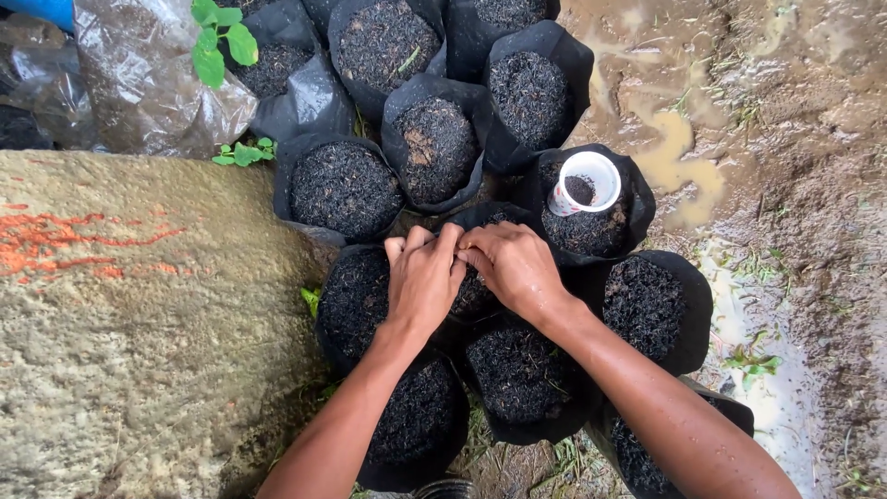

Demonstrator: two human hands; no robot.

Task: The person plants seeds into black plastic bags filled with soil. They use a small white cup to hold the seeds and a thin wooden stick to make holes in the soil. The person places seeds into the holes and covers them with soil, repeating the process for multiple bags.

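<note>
Left hand: the left hand (423, 282) lies palm down with fingers curled at the top edge of a black plastic grow bag filled with dark, coarse potting mix (476, 294); the fingertips appear to pinch the bag's rim, though what lies under them is hidden.
Right hand: the right hand (514, 266) meets the left fingertip to fingertip over the same bag, fingers bent and closed down; whether it grips the rim or presses into the mix cannot be told.
Location of bag: centre of a tight cluster of like bags, touching its neighbours on all sides, just right of a rough grey concrete slab with orange paint marks (139, 314).
Condition of bag: mostly covered by both hands; visible mix is black, fibrous and filled near the brim; plastic is thin, soft and creased.
Handling judgement: work at the rim is best done with both hands evenly opposed, keeping the bag upright and supported by its neighbours, since soft walls would likely slump and spill.
Nearby: a white plastic cup holding a little dark mix (585, 182) lies tilted in the bag behind and right.
Ground: wet brown mud with puddles (785, 139) to the right.
</note>
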